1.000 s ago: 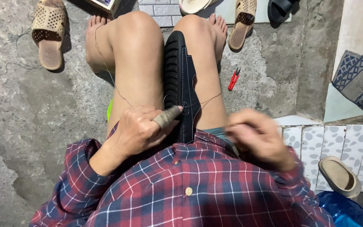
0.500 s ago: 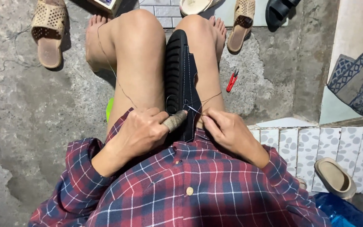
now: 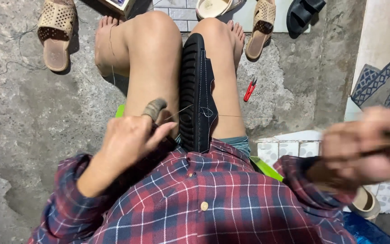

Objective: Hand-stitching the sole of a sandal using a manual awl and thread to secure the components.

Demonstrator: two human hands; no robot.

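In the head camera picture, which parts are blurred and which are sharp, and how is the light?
Head view: the right hand is smeared by motion blur, so its fingers cannot be told apart; the left hand, with a wrapped fingertip, and the black shoe between the knees are sharp. The light is soft and even, without glare; a faint shadow lies on the concrete floor beside the legs.

Rough grey concrete floor (image 3: 32,135) in sunlight, pale tiles (image 3: 290,147) at right, sandals (image 3: 56,31) scattered beyond

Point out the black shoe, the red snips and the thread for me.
black shoe (image 3: 197,90), head view, on its sole.
red snips (image 3: 249,90), head view, on the handles.
thread (image 3: 231,116), head view, taut stretch right of the shoe.
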